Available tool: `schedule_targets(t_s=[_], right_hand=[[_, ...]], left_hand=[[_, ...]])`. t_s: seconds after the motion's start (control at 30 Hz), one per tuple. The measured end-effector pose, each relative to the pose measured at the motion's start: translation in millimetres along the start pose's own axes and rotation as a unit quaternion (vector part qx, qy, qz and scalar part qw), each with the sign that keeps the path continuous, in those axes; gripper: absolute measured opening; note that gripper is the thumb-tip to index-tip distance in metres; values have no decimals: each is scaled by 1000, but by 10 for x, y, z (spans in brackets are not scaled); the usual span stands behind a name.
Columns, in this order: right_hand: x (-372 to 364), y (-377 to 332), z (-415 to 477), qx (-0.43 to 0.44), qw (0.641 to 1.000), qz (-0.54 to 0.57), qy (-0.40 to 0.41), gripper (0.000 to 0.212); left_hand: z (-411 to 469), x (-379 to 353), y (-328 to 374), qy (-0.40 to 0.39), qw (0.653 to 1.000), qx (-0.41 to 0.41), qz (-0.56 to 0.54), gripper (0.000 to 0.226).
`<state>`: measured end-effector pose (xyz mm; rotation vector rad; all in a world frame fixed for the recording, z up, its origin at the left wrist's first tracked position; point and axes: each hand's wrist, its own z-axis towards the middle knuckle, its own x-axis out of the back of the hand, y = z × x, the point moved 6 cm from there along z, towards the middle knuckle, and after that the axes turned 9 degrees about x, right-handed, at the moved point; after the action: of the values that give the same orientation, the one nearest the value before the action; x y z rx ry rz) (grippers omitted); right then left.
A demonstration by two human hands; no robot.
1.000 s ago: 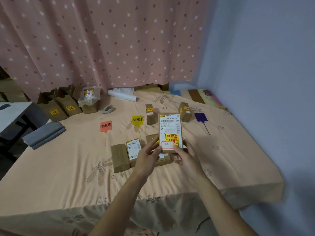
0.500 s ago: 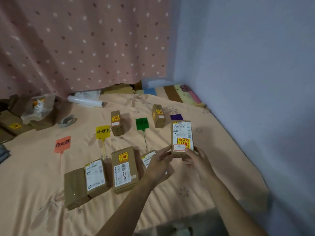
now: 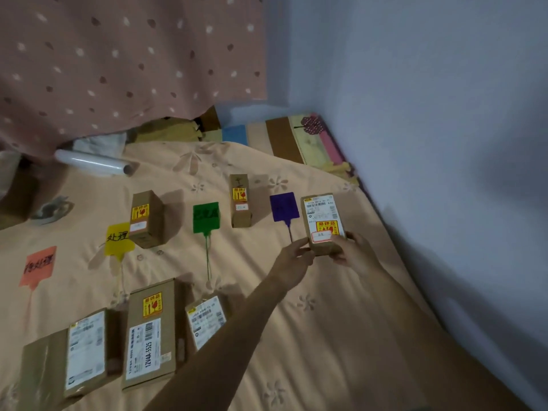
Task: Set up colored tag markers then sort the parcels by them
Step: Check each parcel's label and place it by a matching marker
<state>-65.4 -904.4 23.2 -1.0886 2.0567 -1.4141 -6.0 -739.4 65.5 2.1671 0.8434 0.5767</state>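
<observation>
Two hands, our left [image 3: 293,256] and right [image 3: 353,250], pinch the parcel [image 3: 321,223] at its lower corners, purple tag [image 3: 284,206] just left of the fingers.

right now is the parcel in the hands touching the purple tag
Cannot tell. In the head view the held parcel sits just right of the purple tag, with a thin strip of bedsheet between their edges, but the parcel's height above the bed is unclear.

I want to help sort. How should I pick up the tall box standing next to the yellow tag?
Grab the tall box by its two narrow side walls near the middle, coming down from above. It stands upright on the soft bed cover, so a push from the side might tip it. The yellow tag sits close on its left.
</observation>
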Motion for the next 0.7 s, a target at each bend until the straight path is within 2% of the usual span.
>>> schedule_targets(t_s=[0.23, 0.47, 0.57, 0.7], right_hand=[[-61, -151, 829, 10, 998, -55, 11, 44], [-152, -198, 1196, 31, 994, -99, 18, 45], [-161, -170, 1268, 22, 991, -129, 20, 44], [-216, -147, 1212, 18, 985, -170, 2, 42]], left_hand=[[748, 43, 436, 11, 999, 36, -25, 41], [1220, 76, 609, 21, 999, 40, -26, 43], [1312, 47, 554, 10, 999, 41, -8, 41], [1340, 65, 397, -6, 997, 47, 57, 50]])
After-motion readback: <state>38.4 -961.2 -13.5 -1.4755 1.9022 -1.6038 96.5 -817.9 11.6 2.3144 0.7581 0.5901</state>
